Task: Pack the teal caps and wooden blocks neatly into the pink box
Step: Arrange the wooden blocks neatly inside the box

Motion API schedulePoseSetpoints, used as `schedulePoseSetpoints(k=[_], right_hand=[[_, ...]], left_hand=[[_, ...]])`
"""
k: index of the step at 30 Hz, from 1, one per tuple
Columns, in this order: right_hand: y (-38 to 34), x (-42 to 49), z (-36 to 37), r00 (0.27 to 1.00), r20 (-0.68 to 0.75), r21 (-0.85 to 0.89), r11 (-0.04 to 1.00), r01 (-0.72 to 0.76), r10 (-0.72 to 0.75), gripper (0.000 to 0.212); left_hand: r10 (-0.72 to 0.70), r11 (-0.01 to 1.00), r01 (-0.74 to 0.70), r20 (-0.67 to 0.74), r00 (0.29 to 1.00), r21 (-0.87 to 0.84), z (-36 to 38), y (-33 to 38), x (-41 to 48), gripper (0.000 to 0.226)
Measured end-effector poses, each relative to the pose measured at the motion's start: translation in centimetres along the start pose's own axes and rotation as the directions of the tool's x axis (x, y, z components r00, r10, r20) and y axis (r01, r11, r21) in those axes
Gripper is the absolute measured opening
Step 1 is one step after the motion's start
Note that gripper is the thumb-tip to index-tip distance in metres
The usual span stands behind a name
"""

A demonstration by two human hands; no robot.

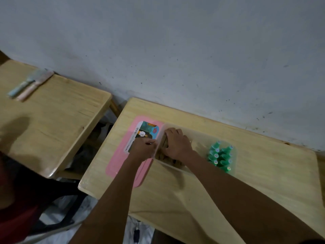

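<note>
Fingers (169, 133) of the right hand (175, 145) bent close together over a stack of wooden blocks (173, 161), clasping the flat brown pieces at the left end of a translucent box (197, 132). Fingers of the left hand (143, 147) curled tight at the left wall of that soft-cornered plastic box, seemingly pinching its rim; exact hold hard to tell through the blur. Clustered at the right end of the same box, well apart from the blocks: teal caps (220, 156), glossy and cone-shaped, lying tilted with round tips toward the camera. Flat on the desk just left of the box, partly beneath the left hand: a smooth pink lid (123, 166) with rounded corners and a colourful printed label (142, 136). Underneath it all, a pale wood-grain desk (263, 173) with rounded edges, pushed against a scuffed grey wall (175, 50). To the left, across a narrow gap, a second desk (52, 120) of matching wood, bearing a pastel packet (29, 84) near its far edge.
</note>
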State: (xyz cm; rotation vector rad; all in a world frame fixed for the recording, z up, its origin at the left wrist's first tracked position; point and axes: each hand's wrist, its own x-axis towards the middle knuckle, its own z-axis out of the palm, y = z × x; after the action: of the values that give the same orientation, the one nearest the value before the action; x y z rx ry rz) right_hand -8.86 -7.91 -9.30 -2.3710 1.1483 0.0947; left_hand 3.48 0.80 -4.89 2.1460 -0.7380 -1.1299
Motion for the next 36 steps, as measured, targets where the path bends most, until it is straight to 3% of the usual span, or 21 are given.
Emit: schedulePoseSetpoints(k=[4,9,13,17,24,26,29,32,36], right_hand=[[0.3,0.0,-0.4,1.0,-0.01,0.087,0.996,0.011,-0.01,0.071],[0.4,-0.1,-1.5,0.998,-0.052,0.27,0.963,-0.007,0.022,0.054],[-0.1,-0.1,-2.8,0.991,-0.059,0.454,0.888,-0.078,0.117,0.042],[-0.7,-0.4,-3.3,0.978,-0.003,0.659,0.736,-0.155,0.208,0.04],[-1.2,-0.7,-2.7,0.889,-0.037,0.764,0.586,-0.269,0.456,0.038],[-1.0,-1.0,-2.7,0.861,-0.051,0.791,0.547,-0.274,0.506,0.037],[-0.9,-1.5,-2.7,0.835,-0.06,0.825,0.498,-0.267,0.547,0.032],[-0.9,-2.2,-2.6,0.828,-0.071,0.855,0.461,-0.236,0.556,0.01],[-0.8,-2.9,-2.2,0.79,-0.041,0.901,0.365,-0.236,0.612,0.011]], left_hand=[[0.006,1.0,-0.006,0.018,1.0,0.007,0.1,-0.1,0.0,0.013],[-0.011,0.999,0.014,0.079,0.997,-0.036,-0.5,-0.2,0.3,0.01],[0.017,0.998,-0.009,0.128,0.992,-0.064,-0.9,-0.4,0.6,0.018],[0.04,0.997,-0.03,0.17,0.985,-0.066,-1.2,-0.4,0.8,0.026],[0.026,0.995,-0.004,0.229,0.973,-0.096,-1.6,-0.2,1.3,0.026],[0.01,0.996,0.013,0.257,0.966,-0.089,-1.7,-0.1,1.6,0.016],[-0.022,0.994,0.052,0.288,0.957,-0.095,-1.9,-0.1,2.1,0.003],[-0.013,0.992,0.051,0.317,0.948,-0.112,-2.1,-0.2,2.5,0.012],[-0.017,0.991,0.06,0.326,0.945,-0.123,-2.3,0.0,2.5,0.007]])
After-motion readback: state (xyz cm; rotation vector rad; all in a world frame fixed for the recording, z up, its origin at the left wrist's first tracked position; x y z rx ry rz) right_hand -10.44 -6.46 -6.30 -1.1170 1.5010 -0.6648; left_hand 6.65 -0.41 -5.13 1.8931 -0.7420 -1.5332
